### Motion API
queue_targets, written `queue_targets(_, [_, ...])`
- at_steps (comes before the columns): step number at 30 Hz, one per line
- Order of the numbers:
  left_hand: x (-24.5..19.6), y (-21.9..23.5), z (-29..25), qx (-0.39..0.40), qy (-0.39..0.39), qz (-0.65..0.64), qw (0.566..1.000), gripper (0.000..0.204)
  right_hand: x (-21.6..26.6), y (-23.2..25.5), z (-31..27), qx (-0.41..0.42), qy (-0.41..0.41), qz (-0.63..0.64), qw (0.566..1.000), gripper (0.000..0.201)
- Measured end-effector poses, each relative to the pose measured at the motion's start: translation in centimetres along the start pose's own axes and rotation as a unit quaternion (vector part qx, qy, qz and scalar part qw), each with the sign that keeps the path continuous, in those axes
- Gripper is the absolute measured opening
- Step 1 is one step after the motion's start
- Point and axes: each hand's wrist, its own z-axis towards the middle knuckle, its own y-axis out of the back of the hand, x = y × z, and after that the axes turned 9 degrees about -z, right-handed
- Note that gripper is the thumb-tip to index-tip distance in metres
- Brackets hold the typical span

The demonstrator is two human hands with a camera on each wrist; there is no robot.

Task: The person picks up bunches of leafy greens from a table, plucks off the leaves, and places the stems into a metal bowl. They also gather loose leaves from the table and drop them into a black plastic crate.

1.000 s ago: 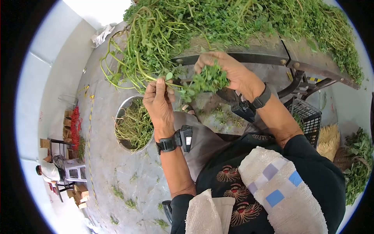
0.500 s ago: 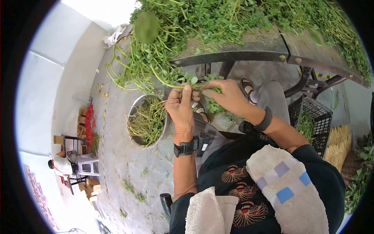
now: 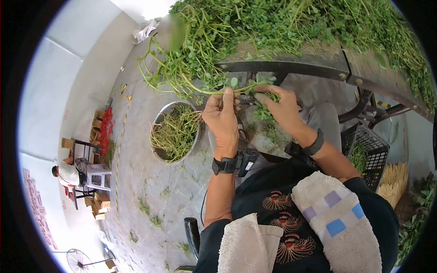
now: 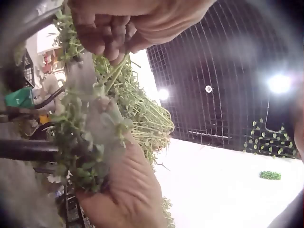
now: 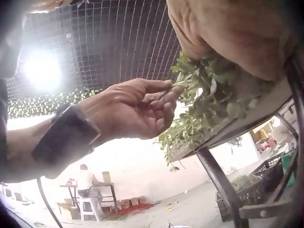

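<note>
A long green stem runs from the plant heap's left end to both hands in the head view. The left hand pinches it between thumb and fingers. Close beside it, the right hand holds a leafy bunch and has its thumb and fingertips at the stem's leafy end. In the left wrist view, leaves partly cover the right hand, and the left hand pinches a stem above it. The right wrist view shows the left hand's pinch at the edge of the leaves.
A heap of greens lies on the dark-edged table. Below stands a metal basin of stems; a black crate is at the right. Scraps dot the floor. Another person sits at the far left.
The right hand came in beside the left hand, then drew slightly away to the right along the stem. The leafy bunch stayed in the right hand. The head view has shifted.
</note>
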Motion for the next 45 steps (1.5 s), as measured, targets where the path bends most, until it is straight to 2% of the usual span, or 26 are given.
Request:
queue_targets(1, [-0.1,0.0,0.0,-0.017,0.008,-0.002,1.000,0.017,0.0,0.3,0.1,0.005,0.006,0.000,1.000,0.026])
queue_targets(2, [-0.1,-0.1,0.0,-0.021,0.003,-0.005,1.000,0.017,-0.1,0.7,0.1,0.042,-0.026,-0.021,0.999,0.026])
queue_targets(4, [0.4,-0.2,-0.3,0.015,0.012,0.048,0.999,0.017,-0.1,0.7,0.1,0.081,-0.055,-0.043,0.994,0.027])
queue_targets(6, [1.0,-0.9,-1.2,0.020,0.003,0.051,0.998,0.017,-0.2,0.3,-0.4,0.082,-0.011,-0.017,0.996,0.025])
queue_targets(10, [0.6,-0.7,-1.2,0.005,0.003,0.044,0.999,0.017,0.1,0.6,-0.7,0.057,-0.029,-0.048,0.997,0.024])
queue_targets(12, [0.6,-0.7,-1.2,-0.007,0.011,0.020,1.000,0.017,-0.4,0.0,-0.8,0.033,0.035,-0.020,0.999,0.024])
queue_targets(13, [0.6,-0.9,-1.4,0.007,0.011,0.035,0.999,0.017,-0.3,-0.1,-0.8,0.033,0.033,-0.021,0.999,0.024])
queue_targets(15, [1.0,-0.9,-1.8,0.024,0.016,0.049,0.998,0.018,0.1,-0.1,-1.0,0.119,-0.012,-0.013,0.993,0.023])
queue_targets(16, [1.3,-0.8,-1.8,0.025,0.009,0.059,0.998,0.018,0.0,0.0,-1.1,0.119,-0.014,-0.014,0.993,0.023])
queue_targets(18, [1.5,-0.6,-1.6,0.025,0.003,0.068,0.997,0.018,-0.1,0.2,-1.1,0.143,0.036,-0.004,0.989,0.023])
queue_targets(22, [1.6,-0.5,-1.8,0.014,-0.034,0.105,0.994,0.017,-0.2,0.5,-1.0,0.173,0.048,-0.039,0.983,0.023])
queue_targets(24, [1.6,-0.7,-2.2,0.018,-0.054,0.127,0.990,0.017,-1.3,0.6,-0.5,0.087,-0.092,-0.030,0.992,0.024])
queue_targets(25, [1.3,-0.8,-2.4,0.020,-0.080,0.131,0.988,0.017,-2.0,1.4,-0.1,0.087,-0.092,-0.030,0.991,0.024])
queue_targets(26, [1.0,-0.8,-2.5,0.020,-0.107,0.135,0.985,0.017,-2.9,2.6,0.4,0.064,-0.193,0.206,0.957,0.022])
queue_targets(27, [0.5,-0.8,-2.3,0.016,-0.109,0.134,0.985,0.017,-3.5,3.2,0.9,0.039,-0.281,0.428,0.858,0.021])
queue_targets(30, [0.2,-0.2,-1.9,0.008,-0.091,0.107,0.990,0.022,-1.7,4.9,1.3,0.059,-0.282,0.466,0.837,0.019])
queue_targets(31, [0.4,-0.2,-2.1,0.004,-0.092,0.105,0.990,0.022,-1.5,4.8,1.2,0.064,-0.282,0.463,0.838,0.019])
queue_targets(33, [0.6,-0.5,-2.8,0.010,-0.002,0.048,0.999,0.021,-0.8,4.3,1.0,0.142,-0.210,0.303,0.919,0.020])
queue_targets(34, [1.1,-0.3,-2.9,0.025,0.022,0.034,0.999,0.019,-0.4,3.8,0.8,0.152,-0.207,0.298,0.920,0.020])
queue_targets(36, [1.2,-0.4,-3.1,0.029,0.012,0.030,0.999,0.019,0.6,2.4,0.2,0.219,-0.169,0.150,0.949,0.024])
queue_targets(37, [1.0,-0.2,-2.9,0.043,0.005,0.032,0.999,0.018,0.7,2.0,0.1,0.231,-0.165,0.144,0.948,0.024])
queue_targets(39, [1.1,0.9,-2.5,0.022,-0.007,0.063,0.998,0.018,0.4,1.3,-0.4,0.340,-0.140,0.104,0.924,0.029])
queue_targets(40, [0.8,1.0,-2.3,0.025,-0.011,0.046,0.999,0.019,0.4,1.0,-0.5,0.343,-0.185,0.124,0.912,0.029])
queue_targets(43, [0.6,1.9,-2.0,0.019,-0.024,0.042,0.999,0.019,0.4,0.1,-0.2,0.370,-0.196,0.060,0.906,0.023])
queue_targets(44, [0.6,2.2,-2.0,0.016,-0.028,0.058,0.998,0.019,0.5,-0.2,-0.1,0.375,-0.195,0.055,0.905,0.023])
queue_targets(45, [0.6,2.6,-1.9,0.009,-0.029,0.054,0.998,0.019,0.8,-0.6,0.0,0.384,-0.152,0.010,0.911,0.023])
